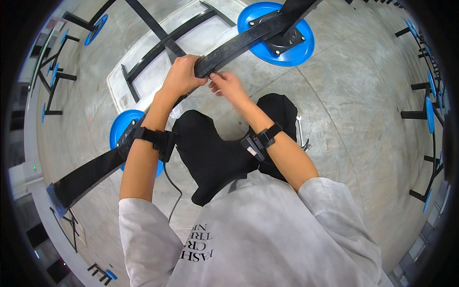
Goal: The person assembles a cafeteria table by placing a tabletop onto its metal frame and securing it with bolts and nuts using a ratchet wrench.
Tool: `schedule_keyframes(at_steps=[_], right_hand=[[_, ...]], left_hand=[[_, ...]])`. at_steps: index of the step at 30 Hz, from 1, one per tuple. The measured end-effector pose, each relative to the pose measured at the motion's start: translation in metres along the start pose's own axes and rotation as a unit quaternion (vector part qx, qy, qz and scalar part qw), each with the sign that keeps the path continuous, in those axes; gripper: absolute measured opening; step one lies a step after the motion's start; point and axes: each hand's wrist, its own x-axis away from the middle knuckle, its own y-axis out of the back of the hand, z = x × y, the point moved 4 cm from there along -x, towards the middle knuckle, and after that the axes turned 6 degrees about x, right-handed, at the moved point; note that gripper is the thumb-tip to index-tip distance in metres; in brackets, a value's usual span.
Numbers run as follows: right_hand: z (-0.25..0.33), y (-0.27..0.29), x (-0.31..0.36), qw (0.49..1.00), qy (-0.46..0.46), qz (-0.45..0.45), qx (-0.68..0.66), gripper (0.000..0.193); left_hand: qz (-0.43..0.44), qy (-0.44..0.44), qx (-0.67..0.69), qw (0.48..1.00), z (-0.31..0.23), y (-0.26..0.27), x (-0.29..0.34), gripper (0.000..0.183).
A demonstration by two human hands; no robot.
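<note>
Left hand (pixel 180 75) fingers wrap the black bar (pixel 248 36) end; right hand (pixel 228 87) fingers pinch beneath it.

From my feed I see a grey concrete floor (pixel 363 110) filling most of the frame, mottled and faintly shiny under even light. A paler rectangular patch of floor (pixel 158 71) sits in the upper middle. Along the right edge stands a row of blue round seats on black frames (pixel 429 115), and more of the same stand at the upper left (pixel 52 76). A white wall (pixel 21 177) runs down the left edge, bending with the lens.
</note>
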Motion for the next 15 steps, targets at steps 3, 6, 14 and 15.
schedule_keyframes(at_steps=[3,6,14,15], right_hand=[[-0.001,0.002,0.002,1.0,-0.005,0.01,-0.019,0.027],[-0.002,0.001,0.005,0.998,-0.025,0.019,-0.056,0.026],[-0.004,-0.001,0.011,0.992,-0.04,0.034,-0.114,0.027],[-0.004,-0.001,0.011,0.992,-0.048,0.031,-0.115,0.028]], left_hand=[[-0.005,-0.003,-0.012,1.0,0.003,-0.003,-0.002,0.044],[0.016,0.013,-0.014,1.0,0.005,0.0,-0.004,0.043],[0.036,0.038,-0.016,0.999,0.002,0.001,-0.006,0.032],[0.041,0.042,-0.025,0.998,0.003,0.0,-0.007,0.033]])
